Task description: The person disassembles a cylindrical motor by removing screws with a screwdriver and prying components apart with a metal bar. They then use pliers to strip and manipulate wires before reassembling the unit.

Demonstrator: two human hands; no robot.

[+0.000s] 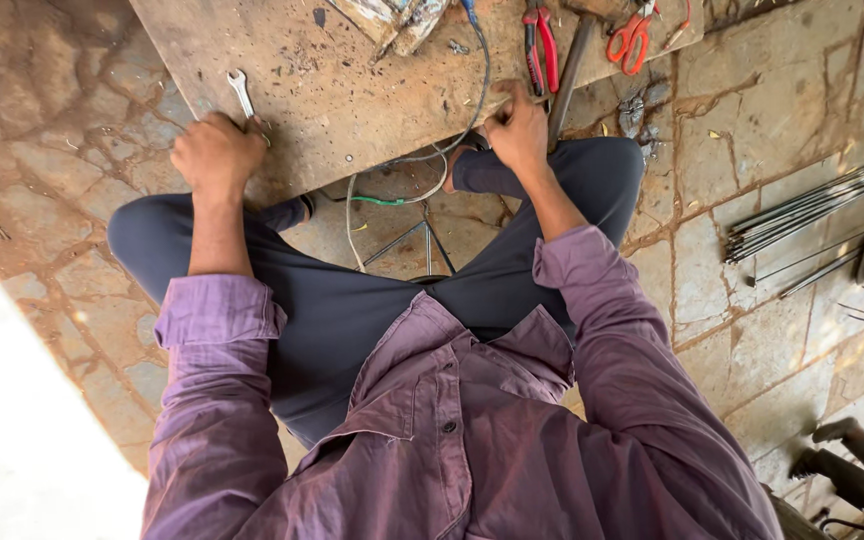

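Spanner [241, 94] lies on the worktop [352, 90] under my left hand [215, 152], curled shut on its handle, while my right hand [515, 125] grips the worktop's near edge, fingers folded, beside red-handled pliers [540, 45].

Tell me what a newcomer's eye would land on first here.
The two hands gripping the near edge of the worn wooden board: the left hand over a spanner, the right hand by a loose cable. Next, red-handled pliers and orange scissors at the board's far edge.
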